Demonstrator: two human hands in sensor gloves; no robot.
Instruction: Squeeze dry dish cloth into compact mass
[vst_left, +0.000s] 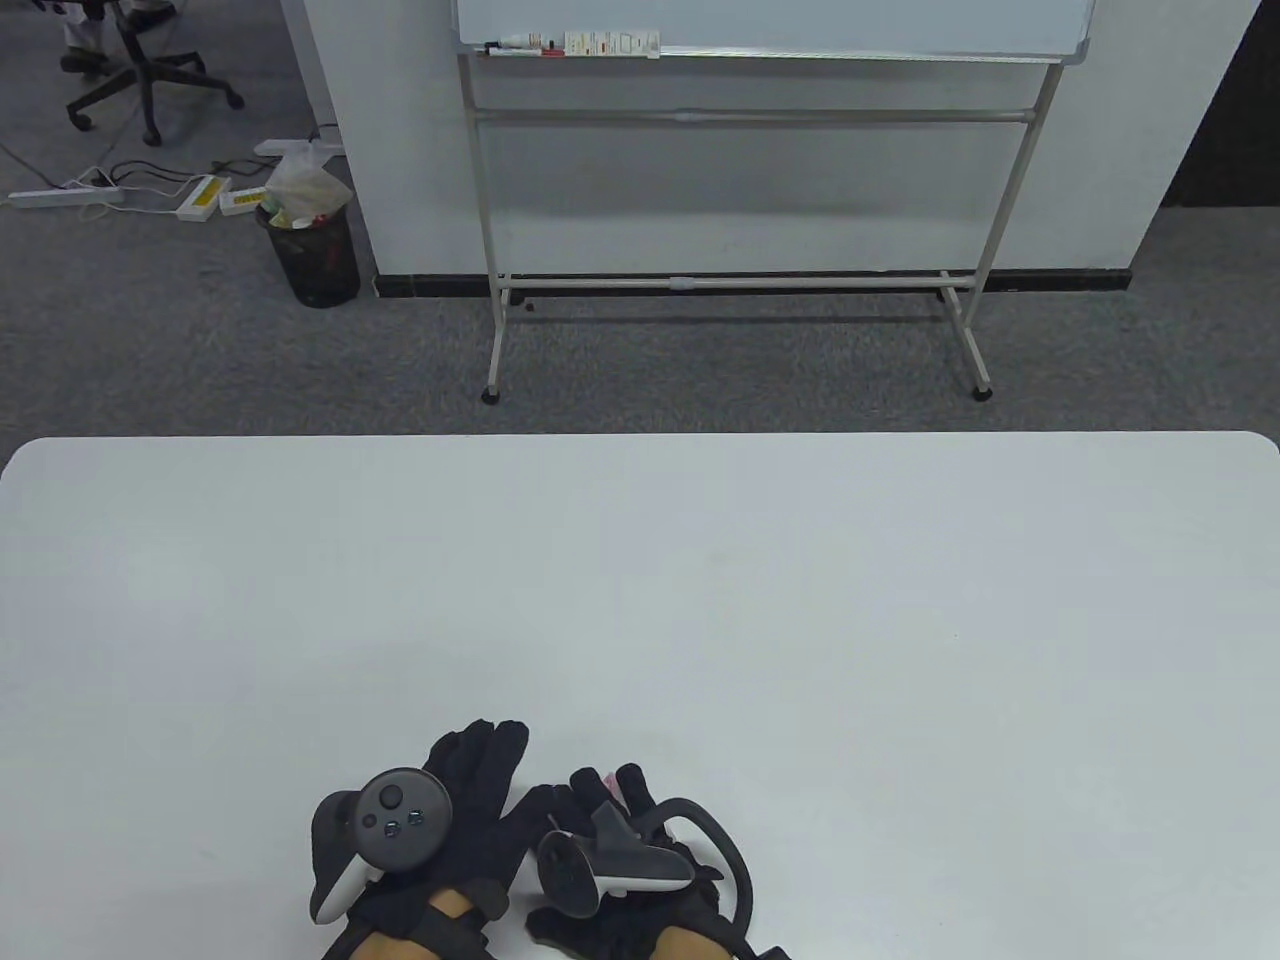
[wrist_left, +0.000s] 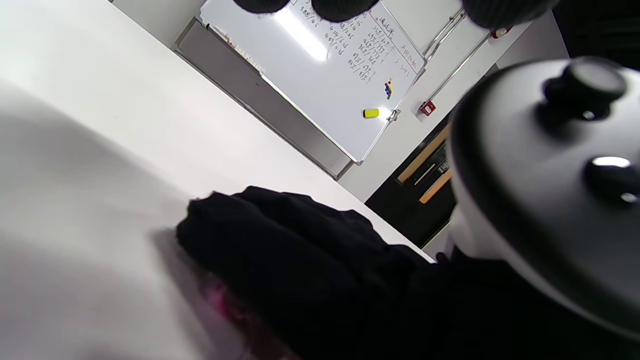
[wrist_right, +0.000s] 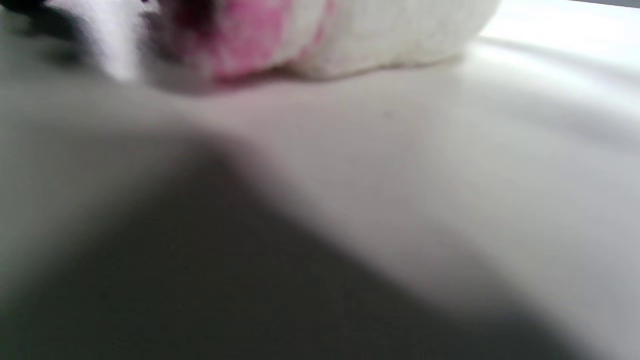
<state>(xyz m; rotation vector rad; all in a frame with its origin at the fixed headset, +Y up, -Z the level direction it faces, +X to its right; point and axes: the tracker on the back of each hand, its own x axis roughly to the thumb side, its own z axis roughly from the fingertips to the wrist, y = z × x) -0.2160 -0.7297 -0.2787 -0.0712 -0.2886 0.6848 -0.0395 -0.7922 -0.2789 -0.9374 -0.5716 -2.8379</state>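
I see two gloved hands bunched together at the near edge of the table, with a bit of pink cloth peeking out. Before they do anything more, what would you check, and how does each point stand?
1. Cloth under the hands: ok, white and pink fabric shows on the table.
2. Right hand covers the cloth: ok, pink shows at its fingers.
3. Left hand beside it, touching the right hand: ok.
4. Left hand on the cloth itself: cannot tell.
5. Cloth squeezed fully compact: cannot tell, mostly hidden.
6. Cloth clear of the table's near edge: cannot tell.
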